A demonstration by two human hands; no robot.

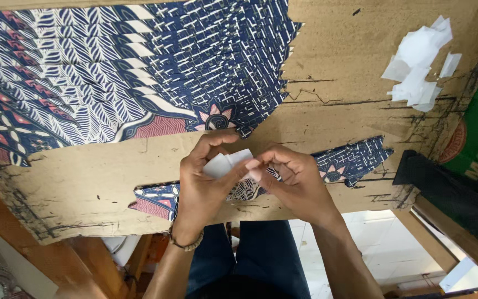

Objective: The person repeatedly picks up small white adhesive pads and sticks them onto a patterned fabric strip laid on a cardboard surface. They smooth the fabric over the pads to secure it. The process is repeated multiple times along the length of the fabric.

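Over the near edge of the cardboard work board (84,182), I hold both hands above a long patterned strip (355,160) of blue, white and red print, which lies flat on the board and runs left and right beneath my wrists.

Step in hand, as judged from the pose: separating a small white paper slip (223,164) at its edge. To do this well, I would keep the slip low over the strip, pinch close to the edge being worked, and pull slowly along the surface, not upward, so the paper does not tear.

Grip state:
- My left hand (203,185) is closed in a pinch on the white paper slip, thumb below, forefinger curled over the top. The remaining fingers are folded loosely.
- My right hand (297,185) is closed to a fingertip pinch that meets the same slip at its right edge; whether it grips the slip or only touches it cannot be told.

A fanned stack of matching strips (139,72) lies further up the board, and white paper scraps (419,66) lie well apart at the far right.
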